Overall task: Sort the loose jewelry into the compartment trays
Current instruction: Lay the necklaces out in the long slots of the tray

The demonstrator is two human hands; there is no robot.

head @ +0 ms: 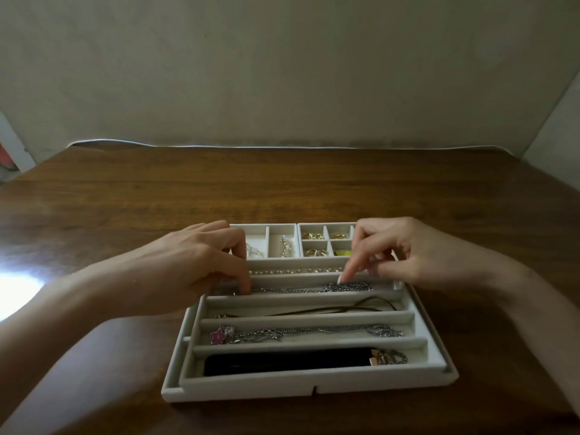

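Dark wood desk [282,189] pushed up to a plain wall [282,73], its far edge right against it. From my end there's plenty of open wood behind and on both sides of the trays. The long-slot tray [314,383] sits nearest, with two small divided trays [282,226] butting against its far side, gold rings [312,236] in the right one.

The silver chain [298,289] lies stretched along the second slot from the back. Left hand [201,265] has curled fingers down on the chain's left end; can't tell if it's pinching or only pressing. Right hand [408,255] pokes a straight index finger [348,268] onto the bunched right part, other fingers loosely curled. Pearl strand [282,271] lies in the slot behind, and brown cord [329,310], pink star chain [218,335] and black band [282,364] fill the nearer slots.
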